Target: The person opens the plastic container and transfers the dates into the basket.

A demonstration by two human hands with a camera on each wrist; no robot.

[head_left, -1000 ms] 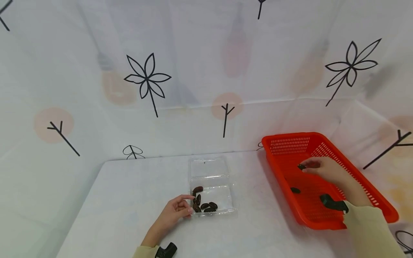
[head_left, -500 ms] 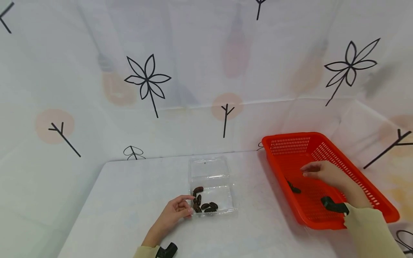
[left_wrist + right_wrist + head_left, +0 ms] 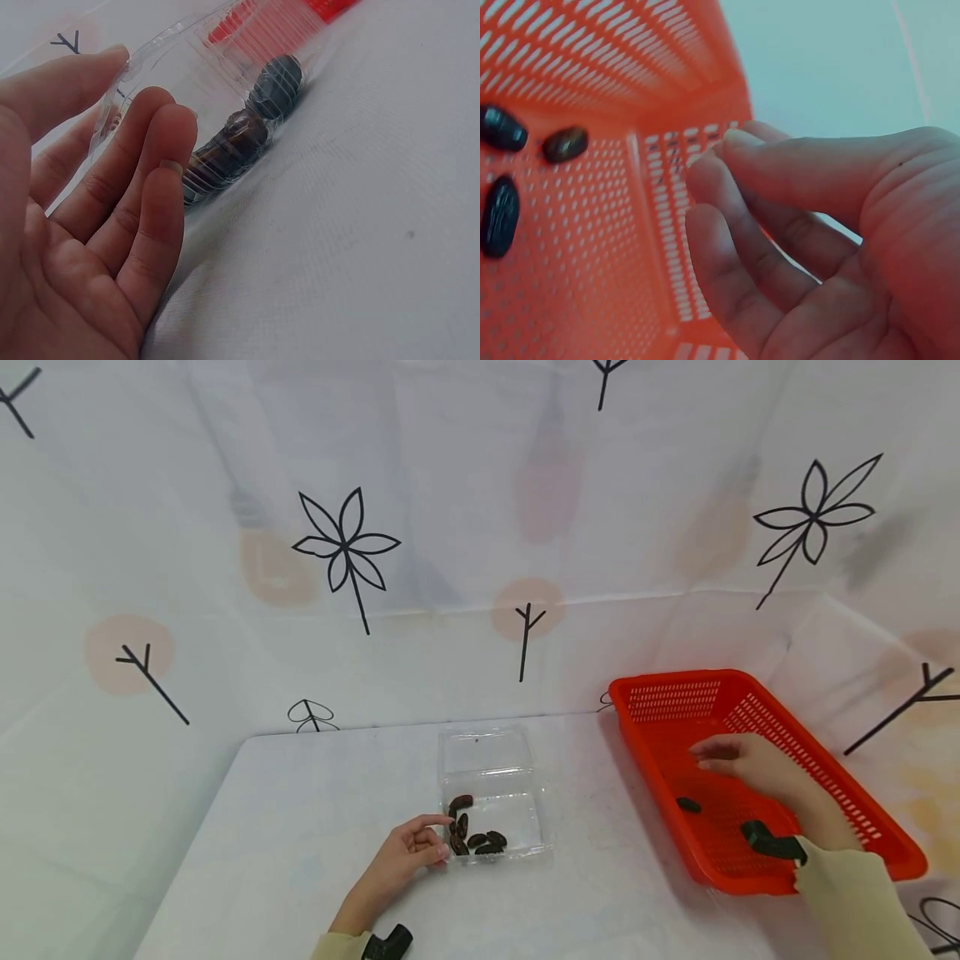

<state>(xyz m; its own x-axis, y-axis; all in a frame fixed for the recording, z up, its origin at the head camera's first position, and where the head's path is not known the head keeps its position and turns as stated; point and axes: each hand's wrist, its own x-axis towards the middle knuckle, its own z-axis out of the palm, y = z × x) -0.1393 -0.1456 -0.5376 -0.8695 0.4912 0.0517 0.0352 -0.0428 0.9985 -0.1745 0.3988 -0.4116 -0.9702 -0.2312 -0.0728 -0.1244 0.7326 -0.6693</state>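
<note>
My left hand holds the left edge of an open clear plastic box, thumb and fingers at the wall. Several dark brown dates lie inside, mostly along the left and front. Seen from the left wrist, dates show through the ribbed wall beside the fingers. My right hand hovers inside the red basket, fingers loosely bent, with nothing visible between fingertips and thumb. Below it lies a dark date. In the right wrist view, three dates rest on the basket's perforated floor.
The box's clear lid lies folded back behind its tray. A white cloth covers the table, and patterned fabric hangs behind. The basket's tall slotted sides surround my right hand. Black camera mounts sit on both wrists.
One second ago my right fingers pinched a dark date over the basket; it was let go and dropped in. The right hand has since shifted slightly left. The left hand stays put.
</note>
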